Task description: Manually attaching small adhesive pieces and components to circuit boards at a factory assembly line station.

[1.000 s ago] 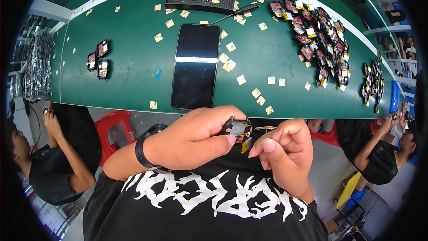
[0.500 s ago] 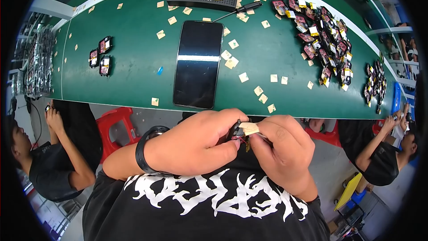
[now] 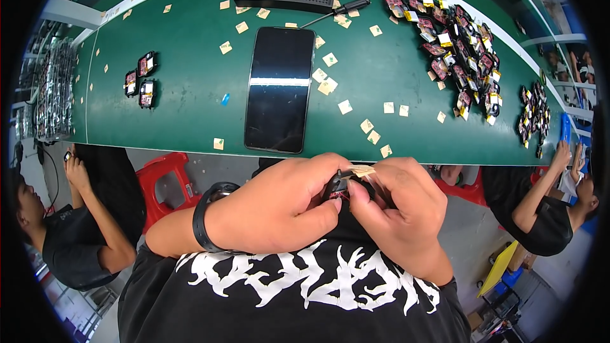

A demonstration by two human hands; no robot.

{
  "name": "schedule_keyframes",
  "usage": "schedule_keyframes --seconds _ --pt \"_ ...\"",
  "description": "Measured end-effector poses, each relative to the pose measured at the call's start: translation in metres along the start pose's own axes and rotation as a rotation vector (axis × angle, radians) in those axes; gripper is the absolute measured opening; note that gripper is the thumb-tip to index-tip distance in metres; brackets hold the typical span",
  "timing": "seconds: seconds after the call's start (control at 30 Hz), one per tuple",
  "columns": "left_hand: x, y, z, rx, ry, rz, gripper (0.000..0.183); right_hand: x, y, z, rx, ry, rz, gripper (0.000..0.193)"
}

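Just past the table's near edge, my left hand [image 3: 273, 206] is closed around a small black device housing [image 3: 335, 185] with reddish parts and thin wires inside. My right hand [image 3: 406, 206] meets it from the other side, thumb and fingers pinched together. A thin cream paper square [image 3: 362, 170] sticks up at the right fingertips, over the housing, seen almost edge-on. My fingers cover most of the housing, and whatever lies under the paper is hidden.
A large black phone [image 3: 279, 89] lies on the green table [image 3: 184, 89] with a screwdriver [image 3: 337, 13], scattered paper squares and a black tray [image 3: 286, 3] beyond it. Similar housings [image 3: 146, 93] sit left; piles [image 3: 467, 57] lie right. People work at both sides near red stools [image 3: 159, 184].
The cream square has tilted from face-up to nearly edge-on. My right thumb has moved up and left against the housing, and the wires below are now mostly covered.
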State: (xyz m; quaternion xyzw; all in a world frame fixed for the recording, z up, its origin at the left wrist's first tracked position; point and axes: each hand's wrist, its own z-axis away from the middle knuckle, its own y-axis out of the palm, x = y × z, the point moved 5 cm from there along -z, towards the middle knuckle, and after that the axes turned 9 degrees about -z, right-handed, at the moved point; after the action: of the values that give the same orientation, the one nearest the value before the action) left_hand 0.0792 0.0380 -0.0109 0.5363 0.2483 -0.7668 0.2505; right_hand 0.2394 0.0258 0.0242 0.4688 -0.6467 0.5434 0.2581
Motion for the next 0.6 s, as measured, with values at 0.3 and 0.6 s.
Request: schedule_keyframes --seconds 0.3,0.6 --pt "-0.0043 0.0001 -0.0007 -0.056 0.035 -0.066 0.035 -0.0039 0.0057 0.0046 -0.038 -0.091 0.051 0.025" --pt "-0.0046 -0.0026 -0.0014 -0.037 -0.033 0.041 0.033 -0.0043 0.0015 -0.0006 0.006 0.155 -0.012 0.025"
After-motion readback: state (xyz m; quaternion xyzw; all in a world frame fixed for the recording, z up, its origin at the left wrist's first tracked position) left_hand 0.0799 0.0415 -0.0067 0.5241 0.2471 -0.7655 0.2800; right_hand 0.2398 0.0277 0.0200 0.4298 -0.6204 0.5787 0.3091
